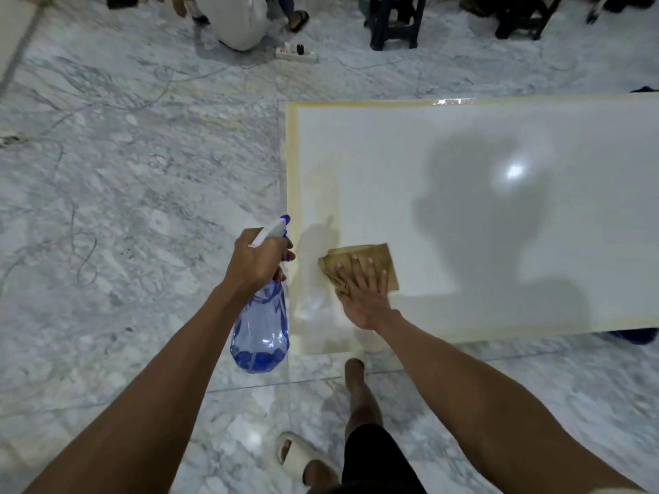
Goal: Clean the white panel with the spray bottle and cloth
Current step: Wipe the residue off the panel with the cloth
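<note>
STEP: wiping | I press my right hand (363, 290), fingers flat, on the tan cloth (371, 260) at the white panel's (463, 215) near-left corner | left hand (256, 260) grips the blue spray bottle (262, 326) just beside it | NEXT: I judge strokes outward across the panel.

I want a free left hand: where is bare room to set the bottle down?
Bare marble floor lies left of the white panel, beside the spray bottle. It is crowded near the power strip and loose cords.
</note>
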### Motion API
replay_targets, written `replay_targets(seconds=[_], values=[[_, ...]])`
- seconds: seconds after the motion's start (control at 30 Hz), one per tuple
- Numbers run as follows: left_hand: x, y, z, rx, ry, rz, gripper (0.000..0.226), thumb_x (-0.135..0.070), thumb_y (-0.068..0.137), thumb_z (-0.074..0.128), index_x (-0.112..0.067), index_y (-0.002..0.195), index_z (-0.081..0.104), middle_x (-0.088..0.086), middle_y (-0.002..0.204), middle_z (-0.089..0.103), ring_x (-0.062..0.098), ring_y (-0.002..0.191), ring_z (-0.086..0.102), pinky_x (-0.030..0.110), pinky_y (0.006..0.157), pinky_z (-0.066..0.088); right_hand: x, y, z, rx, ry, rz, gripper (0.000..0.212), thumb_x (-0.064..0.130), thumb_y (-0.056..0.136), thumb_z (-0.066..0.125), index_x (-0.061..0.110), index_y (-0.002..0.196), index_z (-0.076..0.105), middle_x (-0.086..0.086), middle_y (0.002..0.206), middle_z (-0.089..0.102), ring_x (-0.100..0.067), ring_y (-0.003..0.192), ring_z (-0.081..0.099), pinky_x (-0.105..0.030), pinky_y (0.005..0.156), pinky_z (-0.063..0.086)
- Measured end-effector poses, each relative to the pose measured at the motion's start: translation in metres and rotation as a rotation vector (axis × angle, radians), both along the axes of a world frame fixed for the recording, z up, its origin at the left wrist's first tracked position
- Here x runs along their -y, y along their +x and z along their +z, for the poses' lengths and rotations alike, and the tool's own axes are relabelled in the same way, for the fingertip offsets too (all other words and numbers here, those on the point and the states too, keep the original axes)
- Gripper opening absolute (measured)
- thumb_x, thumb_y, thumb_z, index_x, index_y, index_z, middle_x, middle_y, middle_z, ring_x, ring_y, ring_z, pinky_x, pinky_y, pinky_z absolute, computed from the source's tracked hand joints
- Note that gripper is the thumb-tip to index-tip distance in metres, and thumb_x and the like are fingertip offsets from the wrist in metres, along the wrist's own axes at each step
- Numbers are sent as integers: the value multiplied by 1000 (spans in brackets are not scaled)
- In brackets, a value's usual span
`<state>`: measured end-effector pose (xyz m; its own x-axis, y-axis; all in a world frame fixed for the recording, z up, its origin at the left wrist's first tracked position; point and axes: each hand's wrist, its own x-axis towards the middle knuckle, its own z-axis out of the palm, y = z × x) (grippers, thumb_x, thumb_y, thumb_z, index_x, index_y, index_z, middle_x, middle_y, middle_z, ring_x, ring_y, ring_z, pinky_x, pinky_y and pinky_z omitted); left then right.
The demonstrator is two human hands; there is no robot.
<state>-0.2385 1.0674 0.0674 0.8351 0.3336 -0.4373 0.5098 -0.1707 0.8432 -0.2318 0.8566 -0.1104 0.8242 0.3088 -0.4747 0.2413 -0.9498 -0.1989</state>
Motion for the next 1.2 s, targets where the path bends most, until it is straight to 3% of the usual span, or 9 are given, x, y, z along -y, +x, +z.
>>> replay_targets(seconds=[0.1, 0.23, 0.33, 0.4, 0.63, 0.73, 0.93, 1.07, 1.2], values=[[5, -31, 13, 15, -16, -18, 36, -16, 100, 53, -5, 66, 58, 29, 87, 70, 10, 33, 48, 27, 43, 46, 0, -50, 12, -65, -12, -18, 68, 61, 90, -5, 38, 153, -15, 5, 165, -23, -28, 152, -23, -54, 121, -13], [6, -40, 30, 24, -30, -42, 36, -15, 99, 53, -4, 65, 56, 25, 83, 67, 12, 31, 46, 25, 41, 44, 0, -74, 39, -286, 53, -52, 55, 43, 107, 18, 35, 159, 2, 5, 166, -19, -28, 152, -20, -52, 123, -8], [4, -29, 45, 23, -32, -72, 25, -11, 95, 53, -2, 73, 60, 26, 88, 68, 12, 32, 48, 25, 41, 45, -5, -56, 83, -456, 244, -239, 50, 36, 108, 31, 17, 154, 33, -14, 164, 20, -36, 151, 18, -46, 121, 17], [2, -12, 56, 44, -36, -79, 23, -11, 94, 54, -2, 74, 60, 27, 90, 68, 7, 34, 51, 24, 41, 45, -3, -22, 113, -457, 507, -463, 49, 43, 105, 38, 14, 142, 51, -9, 144, 52, -31, 134, 46, -42, 108, 35], [-19, 84, 68, 122, -41, -27, 36, -23, 98, 56, -4, 67, 56, 31, 96, 70, 6, 35, 52, 24, 41, 45, -17, 194, 154, -170, 793, -658, 52, 47, 100, 46, 5, 125, 64, -10, 121, 68, -30, 110, 65, -44, 99, 53], [-36, 134, 55, 120, -4, -4, 37, -25, 100, 54, -4, 69, 60, 30, 95, 72, 8, 35, 52, 27, 45, 47, -52, 293, 153, 30, 647, -370, 37, 24, 105, 39, 5, 130, 58, -14, 125, 64, -32, 115, 61, -36, 86, 47], [-68, 197, 7, 108, 54, 61, 25, -10, 94, 51, 3, 79, 65, 22, 90, 73, 9, 36, 49, 37, 56, 50, -119, 428, 46, 246, 79, 90, 47, 29, 102, 32, 12, 146, 39, -12, 149, 44, -38, 134, 46, -54, 112, 29], [-81, 199, -25, 68, 59, 71, 22, -5, 92, 49, 7, 86, 67, 21, 88, 74, 10, 39, 50, 39, 58, 52, -133, 419, -31, 160, -31, 25, 60, 47, 105, 18, 30, 159, -2, 1, 168, -11, -35, 153, -15, -58, 117, -15], [-86, 179, -38, 5, 43, 98, 23, -1, 92, 47, 6, 78, 64, 25, 92, 73, 8, 36, 48, 39, 59, 51, -132, 378, -31, 206, 7, -21, 59, 48, 105, 20, 34, 159, 1, 0, 168, -10, -34, 153, -15, -60, 120, -12]])
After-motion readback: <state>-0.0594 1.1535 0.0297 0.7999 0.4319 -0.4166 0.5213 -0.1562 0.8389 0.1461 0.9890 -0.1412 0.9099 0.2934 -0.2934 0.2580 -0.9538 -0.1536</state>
